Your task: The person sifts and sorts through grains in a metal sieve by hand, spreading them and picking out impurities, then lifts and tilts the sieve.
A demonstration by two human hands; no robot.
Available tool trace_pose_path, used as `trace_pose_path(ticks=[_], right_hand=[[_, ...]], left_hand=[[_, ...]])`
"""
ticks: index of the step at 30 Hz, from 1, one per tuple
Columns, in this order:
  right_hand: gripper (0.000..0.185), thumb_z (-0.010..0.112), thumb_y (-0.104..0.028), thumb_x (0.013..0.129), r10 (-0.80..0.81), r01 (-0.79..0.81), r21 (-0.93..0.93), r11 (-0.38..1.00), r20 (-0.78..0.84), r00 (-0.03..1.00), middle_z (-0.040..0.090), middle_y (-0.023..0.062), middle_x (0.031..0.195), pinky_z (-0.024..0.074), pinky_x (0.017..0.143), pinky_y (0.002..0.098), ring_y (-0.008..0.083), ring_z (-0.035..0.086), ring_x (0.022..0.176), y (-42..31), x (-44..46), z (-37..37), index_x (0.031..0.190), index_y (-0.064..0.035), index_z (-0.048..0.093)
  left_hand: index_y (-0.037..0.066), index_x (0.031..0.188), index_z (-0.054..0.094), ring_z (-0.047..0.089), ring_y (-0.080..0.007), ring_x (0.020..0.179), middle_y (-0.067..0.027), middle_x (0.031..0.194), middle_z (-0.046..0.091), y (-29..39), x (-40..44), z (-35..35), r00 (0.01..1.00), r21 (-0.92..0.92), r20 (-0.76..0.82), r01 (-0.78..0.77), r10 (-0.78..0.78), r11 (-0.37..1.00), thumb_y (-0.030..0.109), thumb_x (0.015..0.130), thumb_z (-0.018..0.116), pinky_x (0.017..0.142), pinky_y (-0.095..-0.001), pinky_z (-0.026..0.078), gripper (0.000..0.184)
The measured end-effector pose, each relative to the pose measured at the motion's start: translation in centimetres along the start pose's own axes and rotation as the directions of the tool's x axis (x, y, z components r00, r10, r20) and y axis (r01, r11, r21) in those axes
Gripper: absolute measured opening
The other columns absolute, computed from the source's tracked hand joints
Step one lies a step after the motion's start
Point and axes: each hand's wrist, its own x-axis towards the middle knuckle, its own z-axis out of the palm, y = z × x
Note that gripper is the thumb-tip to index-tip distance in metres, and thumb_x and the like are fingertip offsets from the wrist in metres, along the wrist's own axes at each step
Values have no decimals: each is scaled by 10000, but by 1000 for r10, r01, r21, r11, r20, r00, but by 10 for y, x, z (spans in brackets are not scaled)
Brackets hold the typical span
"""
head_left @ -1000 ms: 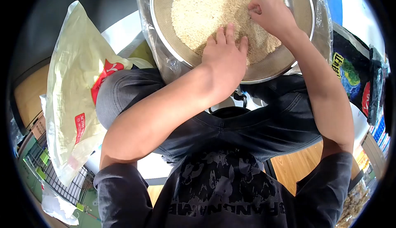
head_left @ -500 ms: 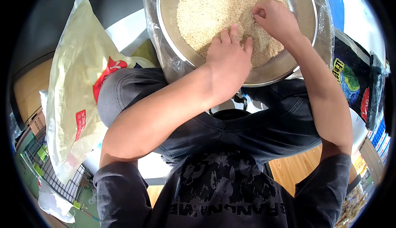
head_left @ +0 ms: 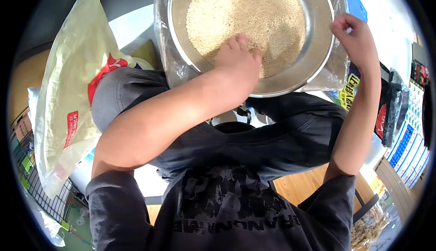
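A wide mesh sieve with a metal rim holds a heap of small pale grains, whose exact kind I cannot tell. My left hand rests on the near side of the heap, fingers stretched and slightly apart, fingertips on the grains. Just outside the sieve's right rim hangs my right hand, its thumb and fingers curled together in a pinch. Whatever is between those fingertips, if anything, is too small to make out. A clear plastic bag lies under and around the sieve.
A large yellowish plastic sack with red print stands at the left. On the right lie a black printed package and blue-and-white boxes. A blue object is behind the sieve. A wire rack stands lower left.
My right hand has moved from above the grains to the right, past the sieve's rim, still pinched. My left hand stays on the grains. The whole view has shifted slightly.
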Motion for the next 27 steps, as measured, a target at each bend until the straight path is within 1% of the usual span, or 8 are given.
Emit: trace_pose_path(ticks=[5,14,17,20,21,23,25,27], right_hand=[[244,747,-196,850,263,-261,-38,965,122,957,704,83,785,520,711,328,158,649,734,51,-14,-20,953,26,740],[313,726,-254,861,354,-332,-160,929,131,926,744,143,849,547,764,367,249,705,766,57,-8,-17,1065,-23,778],[308,708,-276,889,177,-162,-199,967,62,982,739,157,854,544,770,384,280,719,792,44,-4,-12,1085,-47,773],[262,678,-245,937,-134,133,-46,990,-25,991,699,174,810,537,757,405,275,703,770,-11,3,13,1093,-46,748],[243,687,-223,939,-100,101,-7,995,57,993,708,164,846,540,760,397,284,699,759,-43,0,18,1104,-55,745],[224,706,-209,930,-234,232,39,972,106,966,722,157,924,547,775,394,297,708,806,-70,7,50,1099,-67,747],[196,709,-205,925,-416,404,114,908,123,901,723,150,992,560,797,405,308,712,872,-84,17,86,1065,-77,754],[179,743,-180,906,-471,464,98,881,80,878,679,126,888,529,728,391,283,651,780,-95,20,119,1037,-59,752]], left_hand=[[-21,1583,340,403,-523,1442,-442,1535,341,-2,5,4,993,76,68,87,-92,993,306,1055,533,1172,-516,381,650],[-13,1574,356,648,-442,1224,-418,1326,579,5,-7,-19,981,-33,195,-17,23,999,343,1033,568,936,-473,570,682],[-7,1576,356,684,-376,1177,-362,1274,643,3,-6,-8,991,83,131,-31,20,996,360,1032,571,882,-434,582,691],[-4,1576,361,707,-351,1111,-281,1155,722,10,-8,-11,970,66,238,25,-40,997,333,1029,578,827,-415,584,678],[-5,1572,374,711,-335,1097,-236,1090,742,13,-8,-3,982,89,188,14,-30,996,295,1006,601,809,-406,580,679],[-6,1567,388,715,-320,1082,-191,1026,762,15,-9,-2,989,109,146,12,-28,994,258,984,624,791,-397,575,682],[-11,1553,420,707,-323,1097,-128,985,768,15,-10,-15,964,149,264,-77,36,986,170,903,677,794,-394,570,722],[-16,1546,430,702,-328,1111,-123,1004,770,16,-7,-13,963,149,269,-64,22,987,151,871,695,814,-404,567,743]])
